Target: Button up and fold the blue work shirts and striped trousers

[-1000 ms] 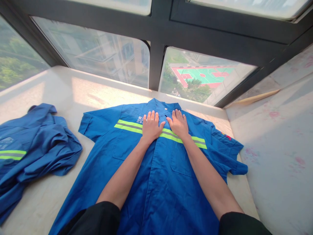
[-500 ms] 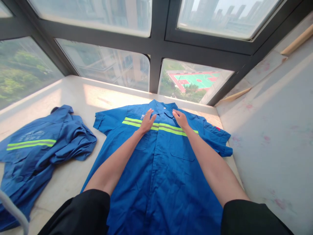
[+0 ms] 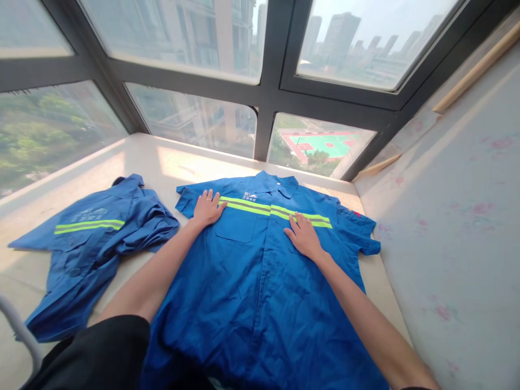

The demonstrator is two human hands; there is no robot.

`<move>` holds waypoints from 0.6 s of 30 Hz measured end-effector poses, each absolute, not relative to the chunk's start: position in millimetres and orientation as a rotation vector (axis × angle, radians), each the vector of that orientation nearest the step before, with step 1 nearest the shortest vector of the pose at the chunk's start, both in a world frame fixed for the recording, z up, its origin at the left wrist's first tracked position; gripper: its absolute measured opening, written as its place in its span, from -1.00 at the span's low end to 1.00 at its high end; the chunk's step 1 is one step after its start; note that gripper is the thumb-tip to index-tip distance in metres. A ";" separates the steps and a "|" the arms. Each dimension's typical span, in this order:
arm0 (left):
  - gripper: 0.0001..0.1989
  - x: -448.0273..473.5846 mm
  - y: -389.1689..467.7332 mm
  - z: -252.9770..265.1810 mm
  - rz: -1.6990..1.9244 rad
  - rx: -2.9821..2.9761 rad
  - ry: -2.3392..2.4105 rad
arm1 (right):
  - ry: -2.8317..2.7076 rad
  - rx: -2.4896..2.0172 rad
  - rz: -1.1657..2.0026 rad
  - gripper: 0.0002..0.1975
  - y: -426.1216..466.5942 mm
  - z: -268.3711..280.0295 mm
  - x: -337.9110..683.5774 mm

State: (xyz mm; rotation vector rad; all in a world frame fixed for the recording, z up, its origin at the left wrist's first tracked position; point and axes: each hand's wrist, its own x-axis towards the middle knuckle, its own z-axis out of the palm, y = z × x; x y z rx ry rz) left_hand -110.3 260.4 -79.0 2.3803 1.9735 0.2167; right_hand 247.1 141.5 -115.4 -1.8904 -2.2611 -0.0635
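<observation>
Blue shirt (image 3: pixel 239 271) directly beneath left grip (image 3: pixel 207 209) and right grip (image 3: pixel 304 236), both spread, contact likely.

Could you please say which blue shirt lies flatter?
The blue short-sleeved cloth shirt beneath the left hand and right hand; the other blue cloth shirt, farther left, is bunched up.

Left forearm (image 3: pixel 152 275) and right forearm (image 3: pixel 361 303) extended forward and angled inward, left hand (image 3: pixel 207 210) and right hand (image 3: pixel 304 237) palm-down, flat and well apart, fingers (image 3: pixel 209 196) extended and slightly spread, left placed a bit further forward.
</observation>
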 end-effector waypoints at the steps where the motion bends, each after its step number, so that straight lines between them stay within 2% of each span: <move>1: -0.31 -118.9 262.4 -80.3 0.159 2.386 1.940 | -2.279 -1.895 -0.057 -0.35 137.9 -116.1 249.8; 7: -0.37 -142.1 265.5 -74.9 0.230 2.422 2.028 | -2.332 -1.917 -0.052 -0.35 127.3 -115.7 255.8; 13: -0.55 -167.5 262.5 -41.0 0.210 2.282 2.284 | -2.340 -1.939 -0.101 -0.34 121.7 -114.9 252.8; 18: -0.48 -197.7 275.2 -23.6 0.243 1.810 2.408 | -2.352 -1.941 -0.110 -0.37 121.5 -112.1 253.5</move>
